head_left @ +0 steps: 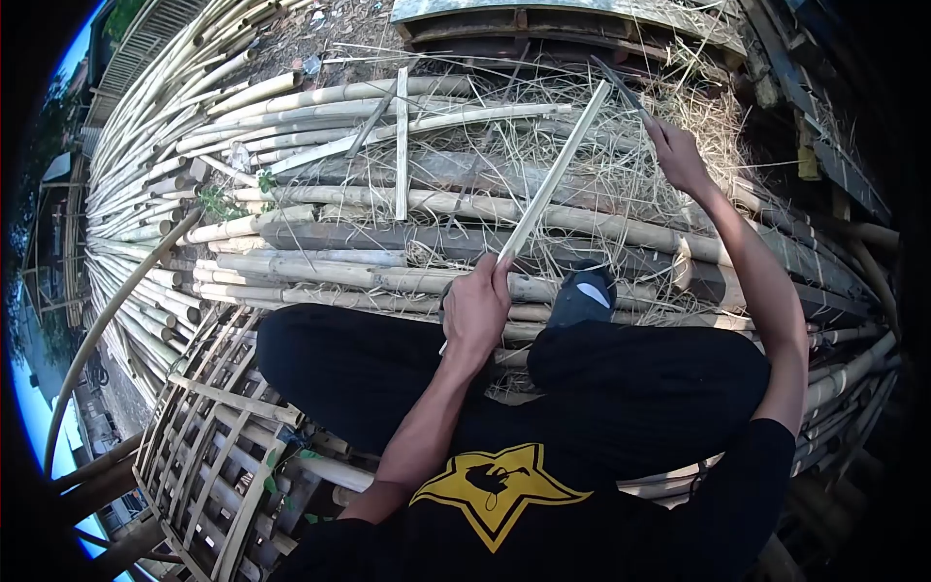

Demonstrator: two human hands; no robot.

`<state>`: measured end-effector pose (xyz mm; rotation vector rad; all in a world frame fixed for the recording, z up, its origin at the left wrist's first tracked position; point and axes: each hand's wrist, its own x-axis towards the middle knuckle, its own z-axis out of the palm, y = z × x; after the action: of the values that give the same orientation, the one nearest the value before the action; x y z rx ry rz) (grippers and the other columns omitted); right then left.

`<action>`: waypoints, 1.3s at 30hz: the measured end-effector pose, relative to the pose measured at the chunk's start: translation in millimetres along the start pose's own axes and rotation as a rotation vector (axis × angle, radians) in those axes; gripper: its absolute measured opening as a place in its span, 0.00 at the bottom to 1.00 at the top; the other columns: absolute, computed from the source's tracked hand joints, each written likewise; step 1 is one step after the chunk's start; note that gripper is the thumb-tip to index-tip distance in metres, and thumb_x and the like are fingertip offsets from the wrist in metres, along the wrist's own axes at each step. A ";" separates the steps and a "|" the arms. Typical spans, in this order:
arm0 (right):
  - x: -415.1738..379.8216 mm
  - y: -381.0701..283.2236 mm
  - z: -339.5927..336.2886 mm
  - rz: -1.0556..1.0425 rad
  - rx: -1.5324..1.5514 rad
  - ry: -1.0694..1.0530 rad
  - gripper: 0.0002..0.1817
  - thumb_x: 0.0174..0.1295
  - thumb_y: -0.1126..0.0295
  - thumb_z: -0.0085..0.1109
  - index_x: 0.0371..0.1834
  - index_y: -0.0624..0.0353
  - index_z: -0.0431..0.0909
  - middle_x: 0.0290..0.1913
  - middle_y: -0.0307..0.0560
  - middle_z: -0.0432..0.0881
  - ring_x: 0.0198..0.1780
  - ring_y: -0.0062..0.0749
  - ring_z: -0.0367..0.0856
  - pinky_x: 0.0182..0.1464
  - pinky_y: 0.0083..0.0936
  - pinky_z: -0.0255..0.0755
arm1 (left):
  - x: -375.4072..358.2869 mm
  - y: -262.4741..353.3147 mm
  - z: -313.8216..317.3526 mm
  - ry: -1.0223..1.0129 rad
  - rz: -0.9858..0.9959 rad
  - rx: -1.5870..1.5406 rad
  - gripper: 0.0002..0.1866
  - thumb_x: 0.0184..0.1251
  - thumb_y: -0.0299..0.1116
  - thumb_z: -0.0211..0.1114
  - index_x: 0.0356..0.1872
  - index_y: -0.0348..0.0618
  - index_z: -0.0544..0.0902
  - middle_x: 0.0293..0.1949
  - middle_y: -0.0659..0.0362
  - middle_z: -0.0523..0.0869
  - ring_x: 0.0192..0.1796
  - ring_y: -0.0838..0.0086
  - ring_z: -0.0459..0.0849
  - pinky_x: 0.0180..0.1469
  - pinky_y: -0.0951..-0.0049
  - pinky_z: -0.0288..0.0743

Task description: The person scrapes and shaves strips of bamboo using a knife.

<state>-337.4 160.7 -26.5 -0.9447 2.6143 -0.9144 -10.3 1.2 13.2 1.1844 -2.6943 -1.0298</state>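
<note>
My left hand (478, 303) is closed around the lower end of a pale split bamboo strip (555, 177), which slants up and away to the right. In my right hand (679, 158) is a long-bladed knife (622, 86), its dark blade pointing up and left. The blade lies close to the far end of the strip, apart from my left hand. Thin bamboo shavings (630, 160) are strewn beneath both. My fingers hide most of the knife's handle.
Bamboo poles (427, 201) lie crosswise before my knees. A loose flat strip (401, 145) rests across them. To the left stand a woven bamboo lattice (208, 436) and a large pile of poles (145, 209). A wooden platform (572, 19) is at the far side.
</note>
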 end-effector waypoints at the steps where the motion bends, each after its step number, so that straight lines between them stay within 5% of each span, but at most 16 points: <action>1: -5.8 -17.1 11.0 -0.027 0.004 -0.165 0.28 0.73 0.49 0.42 0.28 0.66 0.73 0.19 0.55 0.71 0.22 0.42 0.66 0.30 0.39 0.62 | 1.3 -0.8 0.2 0.002 -0.004 0.002 0.12 0.71 0.38 0.57 0.33 0.39 0.80 0.19 0.42 0.78 0.26 0.43 0.79 0.26 0.52 0.68; 5: -44.5 -90.2 34.5 -0.164 -0.107 -0.604 0.26 0.73 0.51 0.42 0.33 0.64 0.76 0.26 0.59 0.76 0.30 0.51 0.74 0.38 0.42 0.68 | 5.3 -2.7 -0.5 0.013 -0.013 -0.015 0.12 0.71 0.38 0.57 0.34 0.40 0.80 0.18 0.42 0.78 0.25 0.43 0.79 0.26 0.53 0.69; 8: -65.7 -88.4 54.6 -0.241 -0.074 -0.540 0.28 0.72 0.46 0.41 0.34 0.62 0.78 0.24 0.62 0.78 0.29 0.59 0.77 0.38 0.47 0.73 | 3.8 -1.3 -2.7 0.027 -0.011 -0.025 0.14 0.71 0.39 0.56 0.31 0.39 0.79 0.18 0.42 0.78 0.26 0.42 0.79 0.27 0.49 0.69; 14: -50.9 -64.3 55.3 -0.328 -0.237 -0.509 0.28 0.71 0.45 0.39 0.37 0.61 0.77 0.25 0.63 0.78 0.33 0.60 0.78 0.41 0.51 0.71 | 3.7 2.7 -9.1 0.029 0.004 -0.028 0.16 0.71 0.40 0.56 0.28 0.38 0.77 0.17 0.41 0.77 0.25 0.41 0.78 0.27 0.47 0.68; 19: 15.3 7.9 -1.1 0.089 -0.324 -0.358 0.37 0.71 0.42 0.35 0.28 0.68 0.78 0.27 0.67 0.79 0.34 0.61 0.79 0.42 0.49 0.70 | -10.7 -2.5 -10.3 0.014 0.033 -0.011 0.16 0.71 0.39 0.58 0.25 0.39 0.76 0.16 0.43 0.76 0.23 0.43 0.78 0.24 0.51 0.68; 22: 46.8 82.8 -51.6 0.479 -0.476 -0.215 0.39 0.70 0.38 0.33 0.41 0.70 0.78 0.40 0.71 0.81 0.44 0.60 0.81 0.51 0.48 0.71 | -6.0 1.2 -13.3 0.090 0.040 -0.196 0.15 0.71 0.39 0.57 0.26 0.39 0.76 0.16 0.43 0.76 0.22 0.44 0.78 0.24 0.52 0.67; 24: 42.2 106.2 -85.9 0.531 -0.504 -0.035 0.42 0.68 0.36 0.32 0.48 0.71 0.78 0.49 0.72 0.79 0.55 0.62 0.76 0.57 0.47 0.69 | 5.2 -0.2 -11.5 0.075 0.064 -0.188 0.15 0.71 0.39 0.57 0.28 0.38 0.77 0.16 0.43 0.77 0.22 0.44 0.78 0.24 0.52 0.67; 26: 44.0 141.5 -94.0 0.521 -0.453 0.067 0.41 0.68 0.36 0.32 0.42 0.70 0.79 0.46 0.71 0.80 0.53 0.63 0.76 0.55 0.48 0.69 | -1.1 -7.7 -3.6 0.023 0.061 -0.175 0.15 0.72 0.39 0.57 0.30 0.37 0.78 0.16 0.43 0.77 0.22 0.44 0.78 0.24 0.52 0.67; 29: 22.6 110.6 -62.5 0.231 -0.271 0.285 0.35 0.71 0.42 0.35 0.34 0.67 0.77 0.32 0.67 0.80 0.39 0.61 0.79 0.42 0.50 0.67 | -0.5 -2.0 0.1 -0.011 0.056 -0.154 0.15 0.72 0.39 0.57 0.32 0.37 0.80 0.16 0.42 0.77 0.23 0.44 0.78 0.25 0.52 0.68; 30: 19.2 94.5 -47.2 0.204 -0.190 0.290 0.33 0.72 0.44 0.38 0.31 0.68 0.75 0.23 0.60 0.76 0.27 0.52 0.74 0.35 0.46 0.64 | -0.6 0.6 -1.6 -0.032 0.027 -0.163 0.14 0.72 0.39 0.57 0.33 0.37 0.81 0.17 0.42 0.77 0.23 0.43 0.78 0.25 0.51 0.68; 32: 2.1 27.8 -21.3 0.121 0.034 0.201 0.32 0.72 0.45 0.40 0.26 0.67 0.71 0.17 0.50 0.67 0.22 0.34 0.62 0.30 0.35 0.61 | 2.0 1.5 -1.3 -0.033 0.013 -0.166 0.14 0.71 0.38 0.57 0.35 0.36 0.81 0.18 0.42 0.78 0.23 0.46 0.79 0.25 0.54 0.68; 36: -23.7 -55.1 14.7 -0.065 -0.082 -0.373 0.30 0.73 0.48 0.40 0.26 0.66 0.73 0.18 0.57 0.71 0.21 0.47 0.68 0.31 0.43 0.63 | 3.9 -5.5 2.9 -0.009 -0.002 -0.173 0.13 0.70 0.36 0.58 0.39 0.34 0.82 0.20 0.42 0.80 0.22 0.50 0.81 0.25 0.59 0.69; 39: -43.2 -79.7 40.0 -0.164 -0.065 -0.539 0.29 0.73 0.49 0.40 0.27 0.65 0.75 0.20 0.59 0.75 0.23 0.54 0.74 0.32 0.45 0.68 | 4.3 -1.8 -3.0 -0.001 -0.013 -0.147 0.12 0.70 0.35 0.58 0.39 0.35 0.83 0.19 0.43 0.79 0.21 0.51 0.81 0.24 0.59 0.69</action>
<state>-248.4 121.0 -8.7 -1.2353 2.1406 -0.5115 -11.3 -4.3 13.5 1.1769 -2.5632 -1.2071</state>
